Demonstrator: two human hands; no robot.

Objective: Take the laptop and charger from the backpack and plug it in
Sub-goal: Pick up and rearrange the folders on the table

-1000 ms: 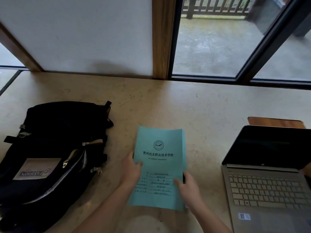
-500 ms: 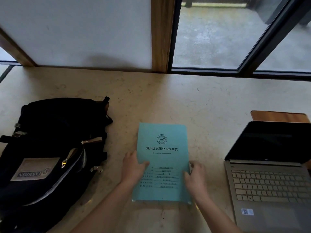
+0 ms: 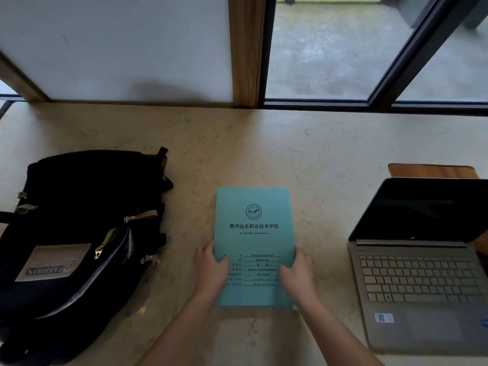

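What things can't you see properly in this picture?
- Charger: none in the head view; the backpack hides its own inside.
- Laptop: right side cut off by the frame edge.
- Booklet: small lines too tiny to read; the left hand and right hand cover its lower corners.
- Wooden board: mostly behind the laptop's screen.

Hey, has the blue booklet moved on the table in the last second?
Yes. The blue booklet was tilted; it now lies squared up, a bit closer to the laptop.
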